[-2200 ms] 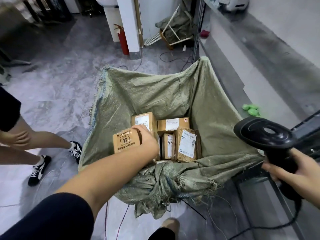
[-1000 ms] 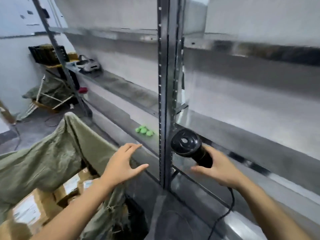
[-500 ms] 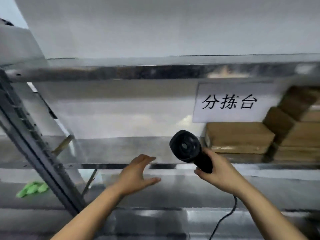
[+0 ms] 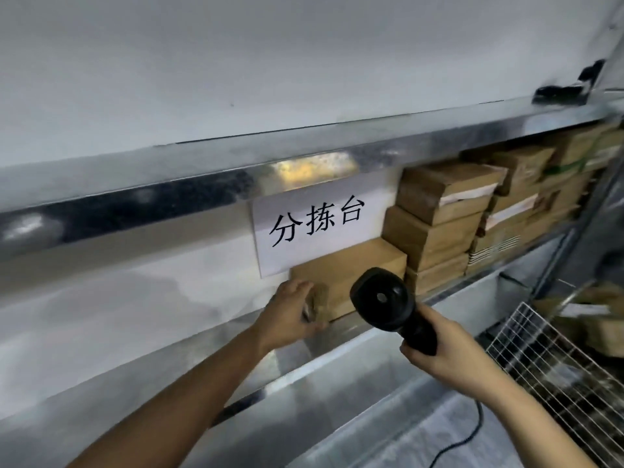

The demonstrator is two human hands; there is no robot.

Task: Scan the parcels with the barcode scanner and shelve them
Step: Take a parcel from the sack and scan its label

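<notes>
My left hand (image 4: pixel 290 314) grips the near end of a brown parcel (image 4: pixel 351 275) lying on the metal shelf (image 4: pixel 449 292), below a white paper sign (image 4: pixel 314 228); my right hand (image 4: pixel 439 356) holds the black barcode scanner (image 4: pixel 385 300) just beside it, stacked parcels (image 4: pixel 472 211) further right.

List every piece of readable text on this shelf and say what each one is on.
"分拣台": black characters on the white paper sign hanging from the upper shelf edge.
White labels on the stacked cardboard parcels: too blurred to read.
Parcel at the left hand: no legible print.
Barcode scanner in the right hand: no markings readable.
</notes>
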